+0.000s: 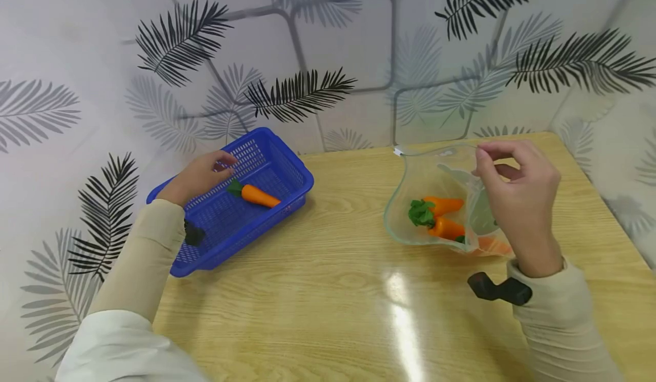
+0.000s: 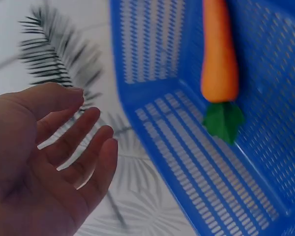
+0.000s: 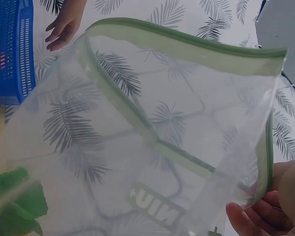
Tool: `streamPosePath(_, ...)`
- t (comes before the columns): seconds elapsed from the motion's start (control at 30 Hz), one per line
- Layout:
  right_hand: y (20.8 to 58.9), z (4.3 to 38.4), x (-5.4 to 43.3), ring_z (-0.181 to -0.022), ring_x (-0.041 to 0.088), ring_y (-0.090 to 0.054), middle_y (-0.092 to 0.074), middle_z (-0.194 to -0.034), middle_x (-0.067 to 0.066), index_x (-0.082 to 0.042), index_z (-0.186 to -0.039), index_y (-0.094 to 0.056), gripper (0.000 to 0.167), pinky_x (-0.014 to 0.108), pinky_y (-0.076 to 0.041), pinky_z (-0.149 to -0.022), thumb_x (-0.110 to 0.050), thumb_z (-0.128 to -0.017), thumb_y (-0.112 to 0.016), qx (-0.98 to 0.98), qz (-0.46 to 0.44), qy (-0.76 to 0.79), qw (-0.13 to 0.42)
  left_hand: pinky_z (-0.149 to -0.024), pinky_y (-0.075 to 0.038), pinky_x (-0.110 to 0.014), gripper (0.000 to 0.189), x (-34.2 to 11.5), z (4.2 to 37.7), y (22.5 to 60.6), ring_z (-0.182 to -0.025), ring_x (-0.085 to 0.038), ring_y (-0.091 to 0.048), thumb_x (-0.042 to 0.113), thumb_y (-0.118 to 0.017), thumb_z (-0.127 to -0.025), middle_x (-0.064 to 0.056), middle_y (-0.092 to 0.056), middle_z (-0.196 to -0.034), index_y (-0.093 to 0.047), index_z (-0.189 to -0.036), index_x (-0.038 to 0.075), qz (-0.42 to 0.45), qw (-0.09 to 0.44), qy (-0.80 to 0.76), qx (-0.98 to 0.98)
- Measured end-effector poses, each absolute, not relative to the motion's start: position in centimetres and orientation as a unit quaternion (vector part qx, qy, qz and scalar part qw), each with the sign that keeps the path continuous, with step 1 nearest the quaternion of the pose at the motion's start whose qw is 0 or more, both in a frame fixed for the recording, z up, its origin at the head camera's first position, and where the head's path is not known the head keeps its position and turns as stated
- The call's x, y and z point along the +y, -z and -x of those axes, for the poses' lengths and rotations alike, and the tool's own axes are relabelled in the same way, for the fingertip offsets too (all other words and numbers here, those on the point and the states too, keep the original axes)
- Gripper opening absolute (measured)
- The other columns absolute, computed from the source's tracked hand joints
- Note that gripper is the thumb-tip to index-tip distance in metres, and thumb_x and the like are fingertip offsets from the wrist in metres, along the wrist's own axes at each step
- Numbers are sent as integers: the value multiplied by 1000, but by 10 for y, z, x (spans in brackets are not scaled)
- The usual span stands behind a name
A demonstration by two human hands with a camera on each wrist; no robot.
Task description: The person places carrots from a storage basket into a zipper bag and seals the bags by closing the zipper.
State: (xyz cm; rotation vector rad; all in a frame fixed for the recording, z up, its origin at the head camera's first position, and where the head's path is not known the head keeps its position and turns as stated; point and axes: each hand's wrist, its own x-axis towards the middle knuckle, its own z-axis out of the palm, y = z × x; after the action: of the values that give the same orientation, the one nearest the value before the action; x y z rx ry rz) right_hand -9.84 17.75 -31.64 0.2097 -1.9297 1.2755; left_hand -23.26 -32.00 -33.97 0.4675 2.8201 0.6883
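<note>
Carrots [image 1: 260, 196] sit in two places on my feed: one inside the blue basket [image 1: 256, 231], and two I can count clearly inside the clear bag [image 1: 417, 171]. A fainter orange shape [image 1: 493, 246] shows through the bag's side, and I can't tell whether it is a third. My left wrist view cuts the basket's carrot off at the top edge; my right wrist view gives me only green leaves [image 3: 19, 204] from the bag's load, plus mirrored lettering [image 3: 160, 206] that folds partly obscure.

My left hand [image 1: 202, 174] is by the basket's left end, fingers apart and loosely bent; the left wrist view shows it just beside the rim. My right hand [image 1: 523, 183] is raised, wrist bent, pinching the bag's edge between thumb and fingers. Both basket and bag, one of each, stand on the table [image 1: 333, 291], well apart.
</note>
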Motion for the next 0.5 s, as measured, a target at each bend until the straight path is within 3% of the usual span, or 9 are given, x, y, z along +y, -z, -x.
streamPosePath(0.33,317,98,178,-66,2,-57,-65,-87,15,8,-90,-68,11,10,-48,-65,-1,-83,-66,-766,-84,-496,399,-92,-38,-53,30,-327,256,368,-109,-41,-47,2,-53,-90,-27,-52,-120,-52,-118,-8,-181,135,-182,957)
streamPosePath(0.5,318,96,178,-67,2,-57,-64,-86,15,7,-90,-69,11,10,-47,-66,-1,-82,-67,-769,-79,-494,398,-98,-33,-53,37,-322,263,377,-118,-42,-42,0,-56,-88,-27,-49,-125,-50,-123,-7,-159,170,-168,958)
